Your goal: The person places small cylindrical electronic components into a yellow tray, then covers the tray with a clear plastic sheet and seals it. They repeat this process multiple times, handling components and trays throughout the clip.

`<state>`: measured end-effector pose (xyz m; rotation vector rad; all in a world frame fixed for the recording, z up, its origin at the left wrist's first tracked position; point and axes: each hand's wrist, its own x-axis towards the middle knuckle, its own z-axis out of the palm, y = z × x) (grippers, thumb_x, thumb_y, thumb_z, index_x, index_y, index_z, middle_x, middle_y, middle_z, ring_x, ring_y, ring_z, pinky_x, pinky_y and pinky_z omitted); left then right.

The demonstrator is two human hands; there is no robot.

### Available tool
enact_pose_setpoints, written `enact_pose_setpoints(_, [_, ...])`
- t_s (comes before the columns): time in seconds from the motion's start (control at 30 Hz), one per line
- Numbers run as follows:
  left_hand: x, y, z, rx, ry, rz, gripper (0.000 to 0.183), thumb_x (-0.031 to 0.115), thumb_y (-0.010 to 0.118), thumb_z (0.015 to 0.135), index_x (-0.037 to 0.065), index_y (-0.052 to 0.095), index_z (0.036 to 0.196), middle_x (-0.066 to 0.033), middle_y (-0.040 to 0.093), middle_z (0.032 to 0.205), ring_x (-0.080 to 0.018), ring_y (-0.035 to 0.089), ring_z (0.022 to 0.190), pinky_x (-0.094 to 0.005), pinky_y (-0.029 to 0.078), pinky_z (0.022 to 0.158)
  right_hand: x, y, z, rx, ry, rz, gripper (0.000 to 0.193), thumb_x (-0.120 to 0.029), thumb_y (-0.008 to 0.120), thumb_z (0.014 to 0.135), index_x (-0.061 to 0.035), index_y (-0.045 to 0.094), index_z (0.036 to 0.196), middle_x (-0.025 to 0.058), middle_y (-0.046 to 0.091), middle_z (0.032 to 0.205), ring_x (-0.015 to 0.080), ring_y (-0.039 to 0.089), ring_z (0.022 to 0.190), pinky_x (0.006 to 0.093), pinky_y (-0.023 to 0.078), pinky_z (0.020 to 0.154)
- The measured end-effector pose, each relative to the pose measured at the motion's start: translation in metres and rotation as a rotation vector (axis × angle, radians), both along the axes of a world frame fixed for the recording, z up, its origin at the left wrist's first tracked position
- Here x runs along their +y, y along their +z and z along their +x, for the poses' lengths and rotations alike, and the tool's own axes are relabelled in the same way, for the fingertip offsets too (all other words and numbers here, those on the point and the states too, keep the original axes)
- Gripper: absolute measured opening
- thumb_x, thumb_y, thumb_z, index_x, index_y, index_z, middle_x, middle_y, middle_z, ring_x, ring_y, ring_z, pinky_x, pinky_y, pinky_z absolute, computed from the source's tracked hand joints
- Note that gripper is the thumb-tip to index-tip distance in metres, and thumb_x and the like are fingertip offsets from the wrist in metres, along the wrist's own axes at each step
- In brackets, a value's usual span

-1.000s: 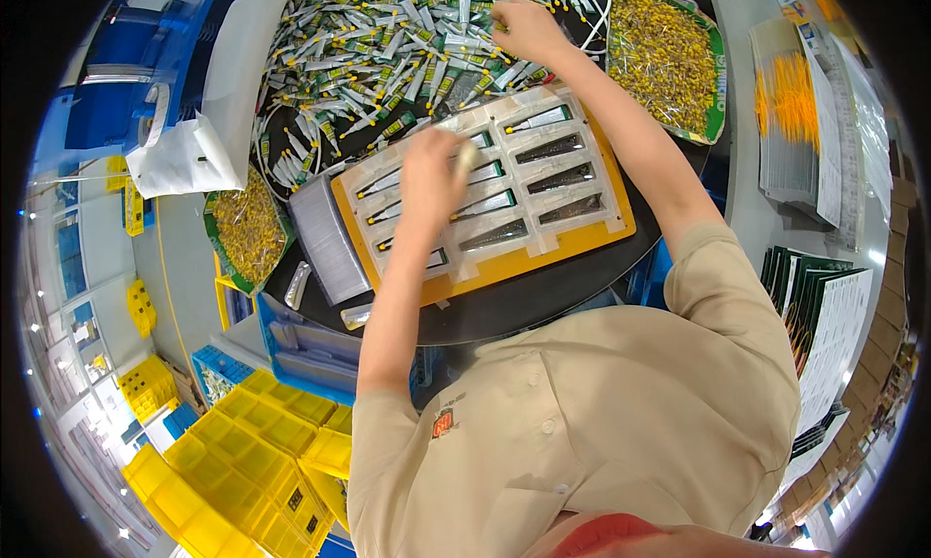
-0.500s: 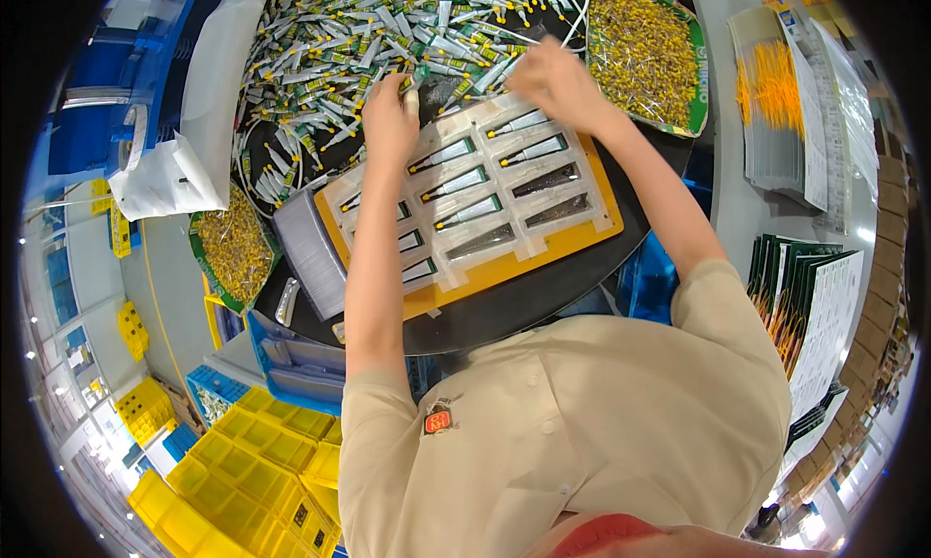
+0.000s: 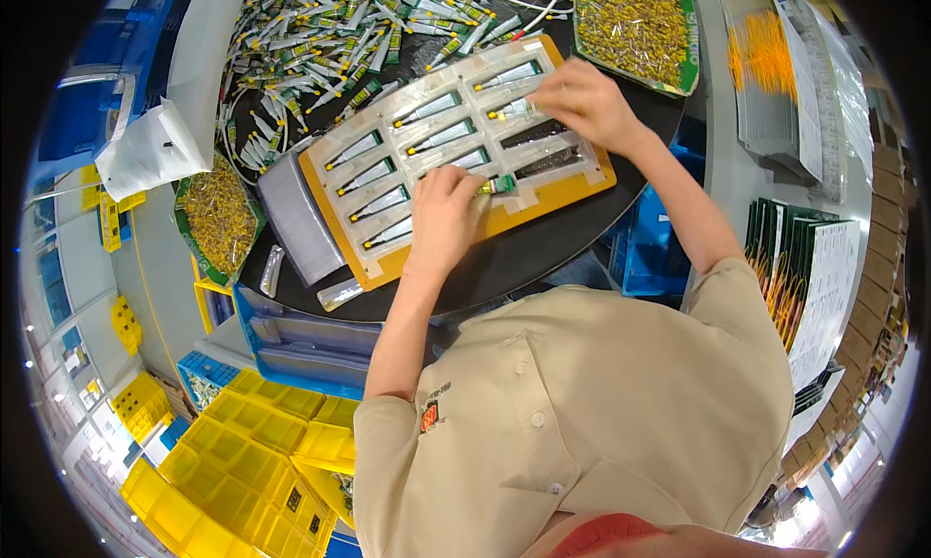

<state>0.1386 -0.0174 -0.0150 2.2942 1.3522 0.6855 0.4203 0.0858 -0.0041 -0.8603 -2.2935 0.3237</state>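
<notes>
My left hand [image 3: 446, 214] is closed on a small squeeze tube [image 3: 498, 184], whose green end sticks out past the fingers. It is over the lowest pocket of the middle column in a yellow-edged tray [image 3: 579, 187]. My right hand [image 3: 593, 104] is over the tray's right column with its fingers curled together; what they hold, if anything, is hidden. Beneath its fingertips a yellow-capped tube [image 3: 508, 110] lies in a pocket, partly covered. Two dark pockets [image 3: 549, 160] below it hold no tube. More grey-green tubes [image 3: 354, 150] lie in the left and middle columns.
Loose tubes [image 3: 310, 39] are heaped behind the tray on the black round table [image 3: 485, 285]. Boxes of small yellow pieces stand at the right [image 3: 635, 30] and left [image 3: 215, 214]. Stacked clear plastic sheets [image 3: 294, 219] adjoin the tray's left side. Yellow crates [image 3: 242, 442] are below left.
Both hands have come back from the heap to the tray, the left one bringing a tube to the middle column. The right hand has moved down over the right column. The view has shifted slightly.
</notes>
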Motion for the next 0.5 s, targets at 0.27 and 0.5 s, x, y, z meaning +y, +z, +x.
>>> enact_pose_setpoints(0.27, [-0.001, 0.012, 0.040, -0.328, 0.065, -0.013, 0.041, 0.001, 0.075, 0.080, 0.010, 0.070, 0.120, -0.0091, 0.061, 0.089, -0.0257, 0.062, 0.076, -0.0330, 0.051, 0.068, -0.036, -0.014, 0.010, -0.075, -0.007, -0.110, 0.029, 0.001, 0.065, 0.081, -0.0096, 0.076, 0.106, 0.0041, 0.073, 0.112, 0.0249, 0.063, 0.112, 0.0385, 0.048, 0.098])
enact_pose_setpoints(0.5, [0.021, -0.014, 0.097, -0.123, -0.153, 0.174, 0.032, 0.006, 0.074, 0.079, 0.014, 0.076, 0.110, -0.0069, 0.059, 0.088, -0.0267, 0.057, 0.084, -0.0381, 0.048, 0.076, 0.056, -0.024, 0.104, 0.185, -0.654, 0.007, 0.019, -0.015, 0.065, 0.088, -0.0137, 0.077, 0.102, 0.0107, 0.073, 0.097, 0.0311, 0.069, 0.091, 0.0392, 0.055, 0.081])
